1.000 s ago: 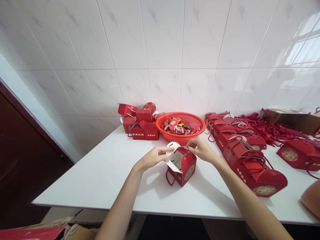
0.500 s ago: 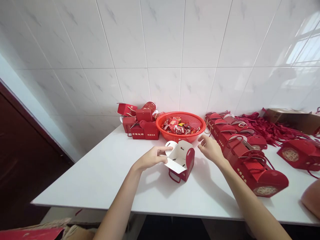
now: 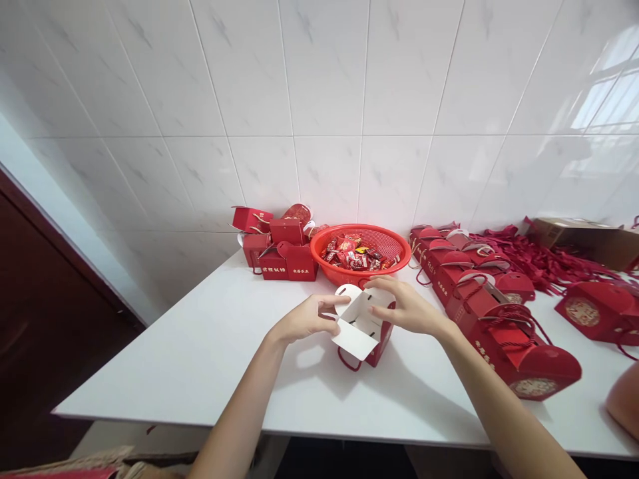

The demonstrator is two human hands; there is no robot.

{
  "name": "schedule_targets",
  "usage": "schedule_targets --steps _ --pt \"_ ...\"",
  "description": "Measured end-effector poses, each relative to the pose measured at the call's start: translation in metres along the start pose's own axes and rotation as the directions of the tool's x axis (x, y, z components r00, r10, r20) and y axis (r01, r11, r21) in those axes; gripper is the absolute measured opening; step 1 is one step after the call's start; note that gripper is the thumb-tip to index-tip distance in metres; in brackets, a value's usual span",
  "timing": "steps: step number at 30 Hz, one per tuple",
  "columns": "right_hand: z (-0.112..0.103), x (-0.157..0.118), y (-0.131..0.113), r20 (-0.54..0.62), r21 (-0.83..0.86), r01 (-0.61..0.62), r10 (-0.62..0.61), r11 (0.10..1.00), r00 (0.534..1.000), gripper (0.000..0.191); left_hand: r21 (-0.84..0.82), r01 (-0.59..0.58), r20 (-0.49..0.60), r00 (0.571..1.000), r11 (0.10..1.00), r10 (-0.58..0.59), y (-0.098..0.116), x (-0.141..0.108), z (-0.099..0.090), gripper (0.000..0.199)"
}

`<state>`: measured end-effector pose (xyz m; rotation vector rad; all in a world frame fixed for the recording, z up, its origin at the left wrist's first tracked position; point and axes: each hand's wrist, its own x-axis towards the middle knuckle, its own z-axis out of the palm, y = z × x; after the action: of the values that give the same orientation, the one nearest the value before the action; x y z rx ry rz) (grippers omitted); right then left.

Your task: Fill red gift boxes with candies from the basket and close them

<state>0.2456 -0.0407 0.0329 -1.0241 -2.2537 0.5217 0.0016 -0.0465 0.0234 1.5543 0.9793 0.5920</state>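
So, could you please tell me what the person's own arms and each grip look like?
The left arm and right arm are bare as far as they show, with no sleeves in view. The left grip and right grip are ungloved hands. I can make out no ring, watch or bracelet.

The right hand (image 3: 410,307) partly hides the open box (image 3: 355,340) (carton (image 3: 562,234) cropped at right)

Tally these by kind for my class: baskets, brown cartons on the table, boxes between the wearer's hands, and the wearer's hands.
Red basket: 1
Brown carton: 1
Open box: 1
Hands, left hand and right hand: 2
Total: 5
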Motion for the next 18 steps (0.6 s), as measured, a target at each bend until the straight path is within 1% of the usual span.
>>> schedule_targets --steps 2,4,6,10,13,15,18 --pt "-0.003 -0.003 0.003 0.020 0.116 -0.072 0.071 0.991 0.997 0.032 -0.004 -0.007 0.015 1.000 1.000 0.007 0.000 0.001 0.000 0.073" --pt "-0.007 -0.007 0.005 0.068 0.219 -0.156 0.144 0.963 0.987 0.033 0.003 -0.003 0.011 1.000 1.000 0.003 0.001 0.003 0.000 0.073" --pt "-0.010 -0.009 0.007 0.116 0.268 -0.214 0.188 0.939 0.975 0.036 0.018 0.001 0.001 1.000 1.000 -0.001 0.002 0.005 -0.001 0.076" --pt "-0.015 -0.015 0.015 0.197 0.278 -0.255 0.205 0.926 0.959 0.050 0.048 -0.018 0.009 1.000 0.999 0.017 0.000 0.013 -0.005 0.085" --pt "-0.012 -0.017 0.022 0.255 0.254 -0.314 0.250 0.915 0.934 0.061 0.079 -0.042 0.036 0.999 0.996 0.039 -0.006 0.022 -0.011 0.083" --pt "-0.007 -0.017 0.026 0.273 0.247 -0.333 0.265 0.910 0.925 0.063 0.110 -0.049 0.048 0.998 0.993 0.044 -0.010 0.028 -0.015 0.080" --pt "-0.004 -0.012 0.029 0.269 0.223 -0.323 0.261 0.920 0.927 0.059 0.166 -0.034 0.049 0.998 0.985 0.026 -0.013 0.035 -0.023 0.083"
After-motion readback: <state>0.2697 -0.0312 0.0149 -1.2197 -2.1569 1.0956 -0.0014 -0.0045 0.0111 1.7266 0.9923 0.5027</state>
